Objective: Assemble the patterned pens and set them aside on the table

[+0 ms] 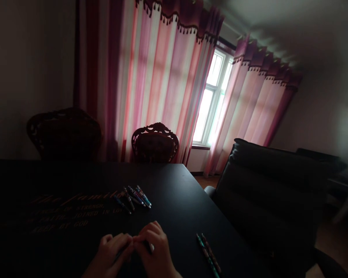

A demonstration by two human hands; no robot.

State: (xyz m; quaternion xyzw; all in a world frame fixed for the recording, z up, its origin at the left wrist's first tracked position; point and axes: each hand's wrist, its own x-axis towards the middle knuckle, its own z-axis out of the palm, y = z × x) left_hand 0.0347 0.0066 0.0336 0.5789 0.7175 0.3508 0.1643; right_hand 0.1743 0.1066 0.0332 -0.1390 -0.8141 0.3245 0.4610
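My left hand [113, 253] and my right hand [155, 247] meet fingertip to fingertip above the dark table, low in the head view. Both are closed. A slim dark pen [118, 255] shows in part under the left fingers. Inside the right hand is a small pale piece [151, 247], which looks like part of a pen; fingers hide most of it. Beyond my hands lies a loose group of several patterned pens [136, 197]. Two more pens, one green [206, 253] and one dark with a pattern [211, 253], lie side by side to the right.
The dark table [174, 185] bears printed lettering at left, and its right edge slants toward me. A black office chair [272, 200] stands beside that edge. Two carved chairs [155, 144] are at the far side, before striped curtains [162, 77] and a bright window [210, 100].
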